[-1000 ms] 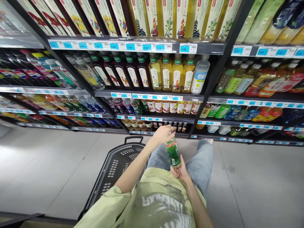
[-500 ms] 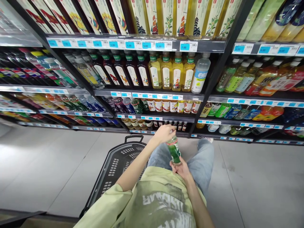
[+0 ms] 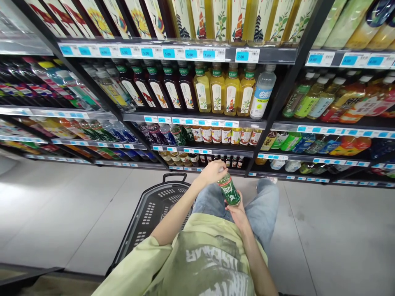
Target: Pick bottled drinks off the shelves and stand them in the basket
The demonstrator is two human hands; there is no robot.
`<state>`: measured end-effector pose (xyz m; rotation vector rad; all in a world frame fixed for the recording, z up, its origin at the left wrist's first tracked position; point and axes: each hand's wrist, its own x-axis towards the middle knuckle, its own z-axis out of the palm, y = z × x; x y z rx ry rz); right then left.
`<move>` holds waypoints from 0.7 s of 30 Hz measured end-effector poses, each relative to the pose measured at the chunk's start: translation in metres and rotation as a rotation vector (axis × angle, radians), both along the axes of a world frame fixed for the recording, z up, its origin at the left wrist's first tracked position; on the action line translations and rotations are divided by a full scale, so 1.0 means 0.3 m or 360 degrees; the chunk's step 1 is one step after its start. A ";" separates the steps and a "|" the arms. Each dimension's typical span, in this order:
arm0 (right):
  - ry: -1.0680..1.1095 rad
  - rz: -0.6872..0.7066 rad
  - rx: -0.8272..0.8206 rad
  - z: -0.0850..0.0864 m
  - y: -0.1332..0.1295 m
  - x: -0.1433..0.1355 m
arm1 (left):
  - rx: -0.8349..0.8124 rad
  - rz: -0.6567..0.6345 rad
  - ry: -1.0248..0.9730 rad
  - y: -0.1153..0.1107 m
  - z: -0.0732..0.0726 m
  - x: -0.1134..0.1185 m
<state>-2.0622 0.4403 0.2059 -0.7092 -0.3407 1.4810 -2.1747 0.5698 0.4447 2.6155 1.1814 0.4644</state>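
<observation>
Before the drink shelves (image 3: 197, 119), the green bottle (image 3: 230, 190), gripped by left hand (image 3: 212, 172) and right hand (image 3: 236, 211), has been tilted and raised slightly.

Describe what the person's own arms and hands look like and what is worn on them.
Both the left hand and the right hand are bare: no gloves, rings or watch visible. The forearms are uncovered. A loose, pale green short sleeve covers the left upper arm, part of a T-shirt with faded white printed lettering.
</observation>
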 end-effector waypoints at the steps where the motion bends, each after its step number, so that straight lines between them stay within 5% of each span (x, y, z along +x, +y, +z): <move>1: 0.0010 0.0001 0.0008 -0.003 0.002 0.000 | 0.0001 -0.0002 -0.0001 0.000 -0.001 0.000; 10: -0.0067 0.0449 0.0158 0.012 -0.040 0.004 | -0.0012 -0.0030 -0.0009 -0.014 0.041 -0.039; 17: -0.0128 0.0926 0.0210 -0.004 -0.048 0.001 | -0.0193 0.0260 -0.0101 -0.060 0.018 -0.233; 21: -0.0465 0.0882 0.0058 -0.004 -0.033 -0.023 | -0.0104 0.0491 -0.0195 -0.150 0.004 -0.347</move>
